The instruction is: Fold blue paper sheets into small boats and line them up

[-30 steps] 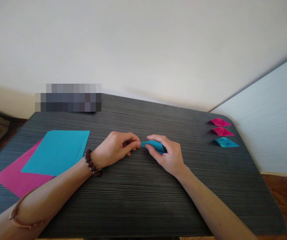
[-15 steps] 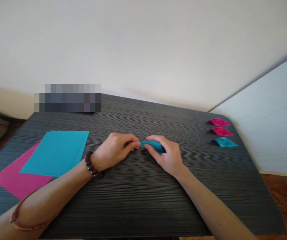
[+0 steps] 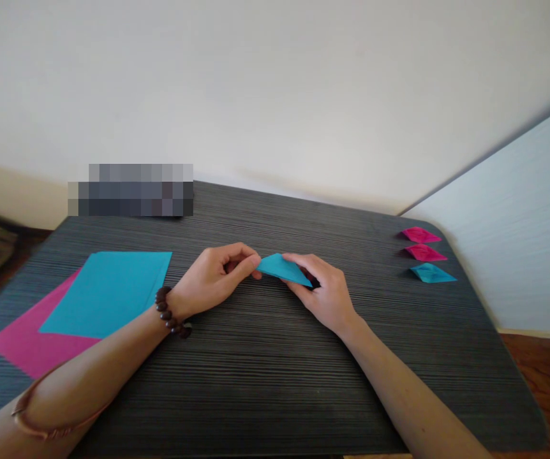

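A folded blue paper was held between two hands over the middle of the dark table.
The left hand pinched the paper's left tip, thumb closed against fingers; the right hand curved around the right half, fingers on the far side, thumb on the near side, parted only by the paper. Judged from this hold, a hard pull at the narrow tip could have torn it, and uneven pressure from the right fingers could have set a crooked crease. A slackened pinch might have let the layers spread. The left forearm crossed the near right edge of the blue sheets; a sweep there could have shifted them.
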Motion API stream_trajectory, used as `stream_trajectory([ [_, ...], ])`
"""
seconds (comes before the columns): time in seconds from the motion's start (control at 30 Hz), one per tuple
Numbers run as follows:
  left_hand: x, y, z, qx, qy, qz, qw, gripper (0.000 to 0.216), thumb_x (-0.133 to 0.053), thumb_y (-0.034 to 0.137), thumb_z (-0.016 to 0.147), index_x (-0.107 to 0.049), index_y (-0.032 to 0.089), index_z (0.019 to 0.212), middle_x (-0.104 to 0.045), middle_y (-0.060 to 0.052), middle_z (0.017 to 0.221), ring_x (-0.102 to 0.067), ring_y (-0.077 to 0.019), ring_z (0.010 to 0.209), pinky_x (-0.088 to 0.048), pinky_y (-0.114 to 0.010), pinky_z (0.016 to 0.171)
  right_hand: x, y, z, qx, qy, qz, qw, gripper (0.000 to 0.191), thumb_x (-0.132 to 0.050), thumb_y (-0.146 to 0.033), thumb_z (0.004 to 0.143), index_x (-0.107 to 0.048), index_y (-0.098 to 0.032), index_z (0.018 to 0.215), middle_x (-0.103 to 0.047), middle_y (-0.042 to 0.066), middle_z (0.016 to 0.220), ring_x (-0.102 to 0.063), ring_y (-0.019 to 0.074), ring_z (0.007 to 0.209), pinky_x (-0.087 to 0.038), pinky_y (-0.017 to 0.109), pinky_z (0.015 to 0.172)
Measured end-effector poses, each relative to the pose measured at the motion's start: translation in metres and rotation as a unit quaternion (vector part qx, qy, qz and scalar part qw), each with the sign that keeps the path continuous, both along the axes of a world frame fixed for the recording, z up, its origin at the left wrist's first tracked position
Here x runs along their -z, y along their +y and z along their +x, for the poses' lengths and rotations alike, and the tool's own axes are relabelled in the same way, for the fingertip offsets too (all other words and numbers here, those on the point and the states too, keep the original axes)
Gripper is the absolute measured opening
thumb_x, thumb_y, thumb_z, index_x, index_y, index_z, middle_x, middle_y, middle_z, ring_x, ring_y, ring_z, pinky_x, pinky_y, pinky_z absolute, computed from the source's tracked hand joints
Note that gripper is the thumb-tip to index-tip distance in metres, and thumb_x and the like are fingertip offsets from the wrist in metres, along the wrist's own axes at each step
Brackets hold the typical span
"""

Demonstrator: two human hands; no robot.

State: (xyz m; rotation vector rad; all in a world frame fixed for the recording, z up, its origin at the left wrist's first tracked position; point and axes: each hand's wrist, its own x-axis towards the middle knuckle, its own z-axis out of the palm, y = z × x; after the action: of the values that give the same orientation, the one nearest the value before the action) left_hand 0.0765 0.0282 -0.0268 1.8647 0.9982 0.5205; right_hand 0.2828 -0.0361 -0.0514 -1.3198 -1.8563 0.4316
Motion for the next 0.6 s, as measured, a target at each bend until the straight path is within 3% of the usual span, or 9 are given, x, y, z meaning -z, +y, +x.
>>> stream_trajectory([
  [0.13, 0.002, 0.001, -0.001, -0.011, -0.054, -0.045, 0.997, 0.038, -0.051, 0.044, 0.084, -0.056, 0.018, 0.111, -0.068, -0.004, 0.088, -0.062, -0.0161, 0.074, -0.047, -0.023, 0.061, 0.001, -0.001, 0.000, 0.018, -0.005, -0.001, 1.000, 0.024, -0.056, -0.019, 0.084, -0.062, -0.024, 0.107, -0.068, 0.003, 0.099, -0.063, 0.0166, 0.088, -0.050, 0.032, 0.080],
  [0.27, 0.008, 0.003, -0.001, -0.021, -0.047, -0.026, 0.998, 0.033, -0.061, 0.043, 0.077, -0.063, 0.018, 0.099, -0.067, -0.004, 0.092, -0.062, -0.0171, 0.081, -0.048, -0.026, 0.072, 0.001, -0.002, -0.003, 0.031, -0.008, 0.001, 1.000, 0.024, -0.054, -0.021, 0.085, -0.063, -0.024, 0.107, -0.068, 0.003, 0.098, -0.063, 0.0165, 0.085, -0.049, 0.033, 0.079],
  [0.47, 0.008, 0.006, -0.001, -0.042, -0.067, -0.054, 0.995, 0.029, -0.062, 0.041, 0.077, -0.062, 0.018, 0.096, -0.067, -0.001, 0.085, -0.062, -0.0143, 0.077, -0.049, -0.023, 0.069, -0.004, -0.005, -0.007, 0.030, -0.019, -0.003, 0.999, 0.031, -0.056, -0.031, 0.083, -0.059, -0.020, 0.112, -0.066, 0.003, 0.081, -0.058, 0.0129, 0.065, -0.049, 0.028, 0.066],
  [0.6, 0.004, 0.006, 0.000, -0.054, -0.081, -0.073, 0.993, 0.028, -0.062, 0.039, 0.077, -0.062, 0.018, 0.096, -0.068, -0.001, 0.086, -0.062, -0.0139, 0.078, -0.050, -0.022, 0.070, -0.001, -0.005, -0.006, 0.081, 0.037, 0.016, 0.996, 0.031, -0.059, -0.029, 0.082, -0.054, -0.023, 0.112, -0.066, 0.001, 0.082, -0.057, 0.0106, 0.060, -0.049, 0.026, 0.061],
])
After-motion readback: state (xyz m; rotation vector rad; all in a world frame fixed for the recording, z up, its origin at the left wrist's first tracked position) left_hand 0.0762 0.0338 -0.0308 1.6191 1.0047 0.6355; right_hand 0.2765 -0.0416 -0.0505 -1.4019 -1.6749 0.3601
